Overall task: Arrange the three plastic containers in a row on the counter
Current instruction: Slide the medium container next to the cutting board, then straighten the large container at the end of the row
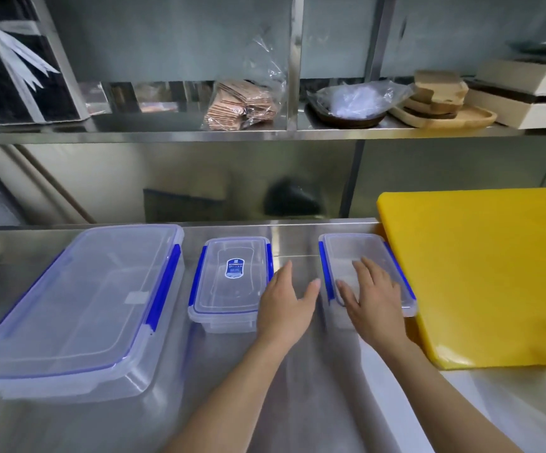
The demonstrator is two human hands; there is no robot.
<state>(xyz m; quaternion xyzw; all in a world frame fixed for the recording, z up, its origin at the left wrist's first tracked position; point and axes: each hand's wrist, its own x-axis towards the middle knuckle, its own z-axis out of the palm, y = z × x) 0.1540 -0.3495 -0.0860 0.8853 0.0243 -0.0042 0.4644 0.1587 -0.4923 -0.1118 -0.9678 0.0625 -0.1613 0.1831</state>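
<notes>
Three clear plastic containers with blue lid clips stand side by side on the steel counter [297, 371]. The large container [78, 308] is at the left. A small container with a blue label [230, 279] is in the middle. Another small container [356, 256] is at the right, touching the yellow board. My right hand [371, 291] lies flat on this container's lid, fingers spread. My left hand [286, 300] hovers open over the gap between the two small containers, holding nothing.
A thick yellow cutting board [487, 276] lies on the counter at the right. A steel shelf [199, 135] above carries a black gift box [13, 60], bagged brown packets [239, 104], a wrapped dark bowl [350, 104] and wooden trays [441, 106].
</notes>
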